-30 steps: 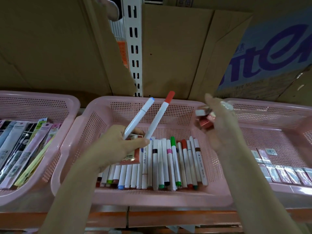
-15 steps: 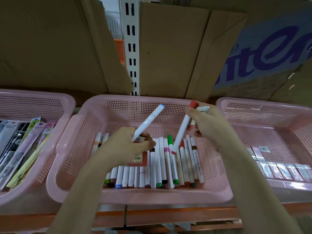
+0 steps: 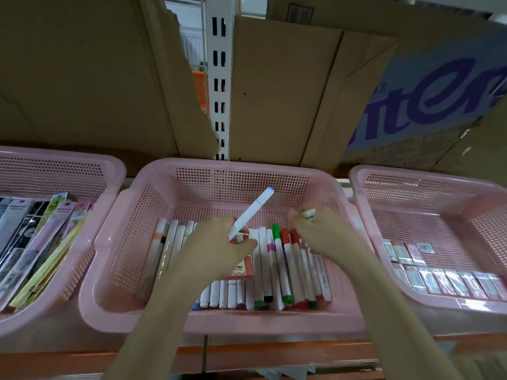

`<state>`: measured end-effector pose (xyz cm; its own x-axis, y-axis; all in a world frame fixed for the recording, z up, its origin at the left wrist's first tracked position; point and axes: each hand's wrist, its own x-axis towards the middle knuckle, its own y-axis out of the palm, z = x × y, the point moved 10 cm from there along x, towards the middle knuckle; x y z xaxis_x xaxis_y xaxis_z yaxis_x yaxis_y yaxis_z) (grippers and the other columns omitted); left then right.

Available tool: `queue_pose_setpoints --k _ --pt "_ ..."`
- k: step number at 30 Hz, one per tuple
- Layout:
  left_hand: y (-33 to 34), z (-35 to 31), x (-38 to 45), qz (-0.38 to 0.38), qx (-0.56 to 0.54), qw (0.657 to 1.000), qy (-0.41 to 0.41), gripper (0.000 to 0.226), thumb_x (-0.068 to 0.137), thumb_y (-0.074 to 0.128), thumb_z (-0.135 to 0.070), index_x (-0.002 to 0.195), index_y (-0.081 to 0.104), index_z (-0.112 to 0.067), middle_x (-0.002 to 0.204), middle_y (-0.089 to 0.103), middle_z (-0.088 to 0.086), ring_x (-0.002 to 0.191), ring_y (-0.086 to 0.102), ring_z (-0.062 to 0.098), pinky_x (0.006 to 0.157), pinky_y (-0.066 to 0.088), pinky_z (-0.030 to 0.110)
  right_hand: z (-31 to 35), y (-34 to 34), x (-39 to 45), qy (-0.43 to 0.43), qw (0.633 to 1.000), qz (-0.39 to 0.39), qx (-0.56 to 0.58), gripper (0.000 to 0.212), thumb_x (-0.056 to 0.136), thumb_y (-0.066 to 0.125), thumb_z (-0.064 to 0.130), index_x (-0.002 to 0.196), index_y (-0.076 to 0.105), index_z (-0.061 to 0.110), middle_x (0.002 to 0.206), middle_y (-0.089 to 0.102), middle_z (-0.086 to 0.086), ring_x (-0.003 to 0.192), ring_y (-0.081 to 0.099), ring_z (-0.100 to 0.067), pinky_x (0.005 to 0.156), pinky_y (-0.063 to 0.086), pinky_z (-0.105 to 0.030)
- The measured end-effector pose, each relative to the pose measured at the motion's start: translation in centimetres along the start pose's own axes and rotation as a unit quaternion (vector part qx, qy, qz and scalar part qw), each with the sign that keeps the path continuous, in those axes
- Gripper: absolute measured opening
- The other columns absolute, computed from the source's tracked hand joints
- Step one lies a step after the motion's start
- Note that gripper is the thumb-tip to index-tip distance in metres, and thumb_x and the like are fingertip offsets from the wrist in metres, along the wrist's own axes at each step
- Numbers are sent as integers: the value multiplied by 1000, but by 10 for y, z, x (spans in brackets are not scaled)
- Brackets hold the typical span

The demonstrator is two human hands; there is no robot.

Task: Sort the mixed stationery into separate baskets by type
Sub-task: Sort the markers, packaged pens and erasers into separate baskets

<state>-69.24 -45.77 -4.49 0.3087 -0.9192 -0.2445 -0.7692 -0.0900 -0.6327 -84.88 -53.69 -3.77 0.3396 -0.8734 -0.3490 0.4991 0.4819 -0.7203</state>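
**A:** What is at the centre?

**B:** A white marker with a blue cap (image 3: 251,212), tilted up over the middle pink basket (image 3: 241,168). The left hand (image 3: 216,248) grips its lower end, fingers curled round it. Below lies a row of markers (image 3: 277,267) side by side, with a small reddish card (image 3: 241,267) on top of them.

**A:** And the right hand?

**B:** The right hand (image 3: 321,234) is low over the markers at the right of that basket, fingers curled; a small pale object shows at its fingertips, but I cannot tell what it is.

**A:** Which step is this?

**B:** Probably laying markers into the row. Next, the blue-capped one needs lowering flat alongside the others.

**A:** What surrounds the basket?

**B:** Left of it, a basket of long flat packets (image 3: 41,242); right of it, a basket of small wrapped blocks (image 3: 439,275), labels too small to read. Behind, a cardboard box (image 3: 428,100) shows large purple letters, partly cut off, perhaps "tter".
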Motion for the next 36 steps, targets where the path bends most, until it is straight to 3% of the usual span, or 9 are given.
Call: queue_pose_setpoints --k 3,7,12,15,19,25,29,34,36 --pt "6 -10 -1 17 19 999 22 19 85 66 -33 92 64 -16 74 63 -2 59 55 10 53 42 20 17 -8 -11 -41 987 -5 156 36 94 45 48 96 65 18 70 57 -3 67 56 -16 68 52 -31" --pt "19 -28 -4 37 -7 998 59 12 86 66 -32 92 58 -27 74 61 -7 59 56 5 53 44 14 37 -10 -15 -86 955 -29 281 25 94 55 36 90 65 13 70 57 -1 67 55 -15 68 49 -32" --pt "-3 -21 2 -11 -12 998 58 14 86 65 -31 95 56 -25 77 60 -9 65 57 3 56 43 11 37 -66 -22 -114 908 -191 354 22 96 49 33 83 57 17 72 54 0 68 52 -14 66 47 -30" --pt "-15 -2 2 -39 -47 998 27 17 85 67 -32 99 58 -28 88 61 -10 72 58 3 61 45 15 32 -86 -19 -100 954 -213 184 28 97 47 32 87 55 7 76 55 -7 65 49 -17 61 43 -31" --pt "-18 0 1 -60 -72 995 16 15 84 68 -33 96 62 -27 88 62 -10 76 59 4 62 48 19 20 -30 -1 -27 995 -20 -97 26 96 47 25 71 48 17 64 50 3 52 45 -8 44 36 -17" --pt "-19 5 -6 -51 -66 996 10 12 84 67 -37 90 57 -31 84 60 -14 74 58 1 60 45 16 -7 22 11 28 978 69 -193 29 93 47 28 66 44 18 65 50 2 57 48 -10 47 34 -23" --pt "-27 13 -9 -43 -59 997 6 11 85 66 -36 84 55 -35 81 58 -16 70 58 -1 58 45 14 -10 16 16 37 979 53 -195 31 93 48 23 63 44 17 70 55 -1 62 52 -13 51 36 -24" --pt "-35 18 -11 -25 -49 998 14 12 85 65 -38 84 53 -36 82 58 -15 69 56 -1 53 38 10 8 15 18 10 984 5 -180 27 95 49 29 117 53 13 109 60 -9 95 56 -25 71 38 -27" --pt "-38 21 -11 -16 -40 999 19 11 85 64 -38 84 53 -36 82 58 -15 70 56 -1 54 39 12 1 14 21 34 977 -16 -209 19 94 49 30 92 56 12 91 59 -6 94 59 -26 70 42 -29"
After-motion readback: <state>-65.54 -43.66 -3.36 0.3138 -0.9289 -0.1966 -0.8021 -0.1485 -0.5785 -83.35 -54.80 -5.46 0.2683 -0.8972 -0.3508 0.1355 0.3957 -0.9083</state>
